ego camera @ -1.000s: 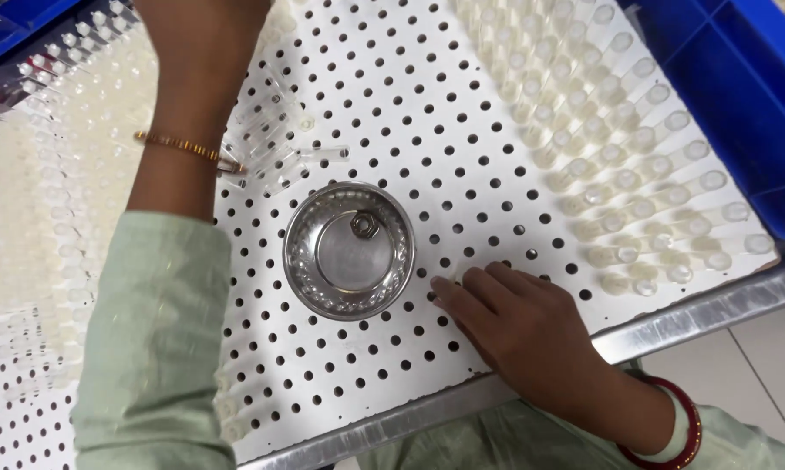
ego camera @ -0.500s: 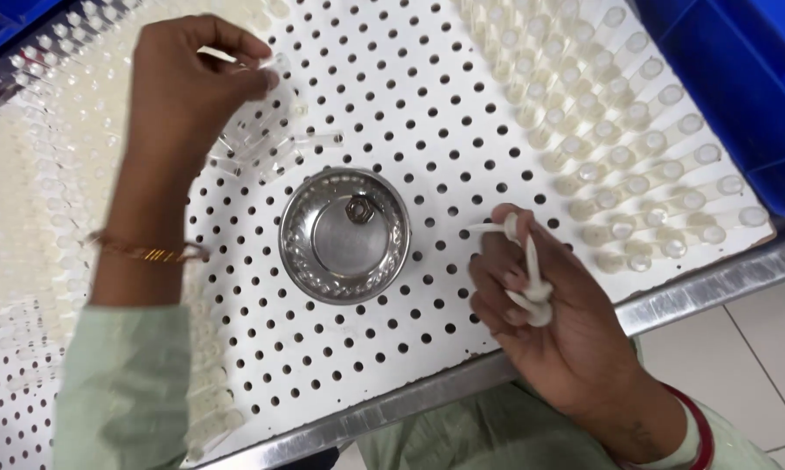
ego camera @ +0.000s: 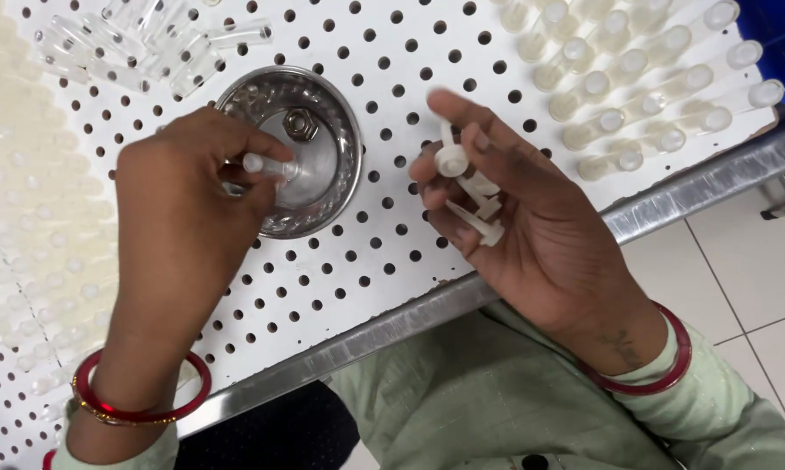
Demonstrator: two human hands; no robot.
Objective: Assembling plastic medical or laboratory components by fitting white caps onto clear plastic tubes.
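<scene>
My left hand [ego camera: 188, 187] pinches a small clear plastic tube [ego camera: 266, 165] and holds it over the steel bowl [ego camera: 336, 187], which has a metal nut [ego camera: 299, 124] in it. My right hand [ego camera: 518, 204] is cupped palm up just right of the bowl and holds several small white plastic plugs [ego camera: 466, 187] in its fingers. Both hands hover over the white perforated board [ego camera: 392, 61].
Loose clear tubes [ego camera: 148, 43] lie on the board above the bowl. Rows of tubes stand in the board's holes at the upper right [ego camera: 636, 78] and along the left side [ego camera: 18, 218]. A metal table edge [ego camera: 714, 174] runs below; tiled floor shows at right.
My left hand has come down from the loose tubes to the bowl with a tube in its fingers. My right hand has lifted and turned palm up with the white plugs.
</scene>
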